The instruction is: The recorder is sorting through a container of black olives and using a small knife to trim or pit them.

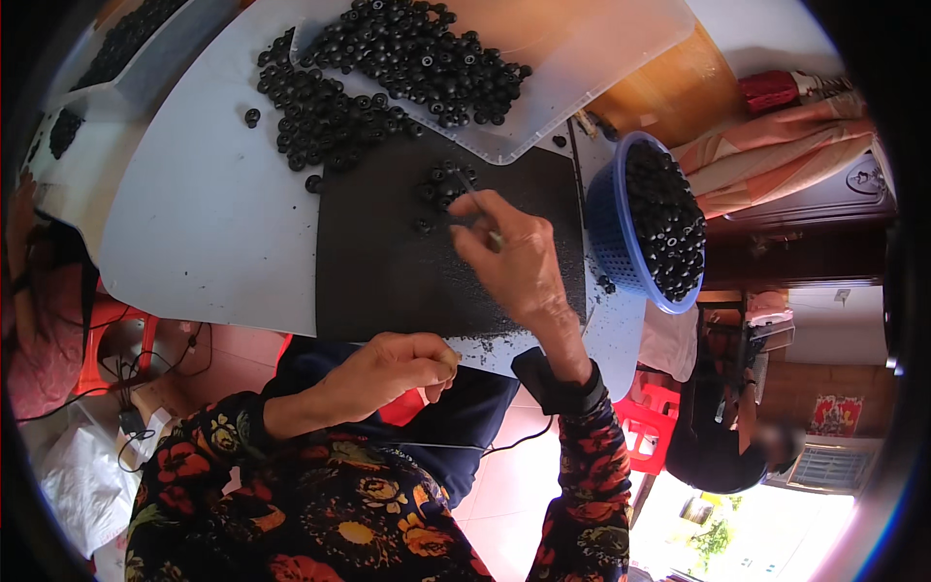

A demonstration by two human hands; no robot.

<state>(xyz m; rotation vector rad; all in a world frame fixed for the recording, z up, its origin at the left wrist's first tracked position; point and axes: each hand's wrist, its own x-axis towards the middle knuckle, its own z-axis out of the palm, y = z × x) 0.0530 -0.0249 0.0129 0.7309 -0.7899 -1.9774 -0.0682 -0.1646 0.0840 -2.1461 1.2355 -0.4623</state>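
Note:
My right hand (514, 254) is closed round a slim greyish tool (468, 184), its exact kind unclear. The tool's tip reaches into a small cluster of round black parts with holes in them (441, 181) on a dark mat (388, 276). One loose black part (423, 226) lies just left of my right fingers. My left hand (393, 373) is curled in a pinch at the mat's near edge, above my lap. Whatever its fingertips hold, if anything, is hidden.
Past the mat, a larger heap of black parts (335, 121) spreads beside a translucent tray (572, 63) holding more. A blue basket (611, 228) full of black pieces stands at the table's right edge. Red stools (642, 427) are below. Another person's arm (24, 262) shows far left.

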